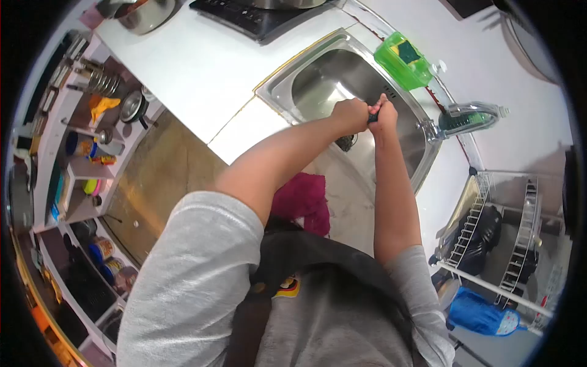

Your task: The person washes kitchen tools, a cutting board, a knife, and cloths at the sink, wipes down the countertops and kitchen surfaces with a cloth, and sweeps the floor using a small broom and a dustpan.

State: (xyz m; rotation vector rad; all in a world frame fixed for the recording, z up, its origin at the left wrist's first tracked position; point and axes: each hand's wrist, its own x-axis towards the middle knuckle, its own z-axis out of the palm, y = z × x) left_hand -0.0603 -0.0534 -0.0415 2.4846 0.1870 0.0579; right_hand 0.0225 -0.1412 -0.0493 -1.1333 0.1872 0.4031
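Note:
Over the steel sink [425,156], my left hand [351,116] and my right hand [384,116] are closed close together. Between them shows a small piece of a dark green pad [373,117], squeezed by both hands; the rest of it is hidden by the fingers. Beneath my left hand, a dark, mesh-like thing [347,142] lies in the sink, partly covered. The faucet [471,116] is to the right of my hands. A green container [402,61] with a yellow and green sponge [406,52] stands on the sink's far edge.
A black cooktop [244,18] and a steel pot [145,15] are on the white counter [202,67]. Shelves with kitchenware [92,165] stand at the left. A wire rack [483,269] is at the right, and a magenta cloth [304,199] hangs near my body.

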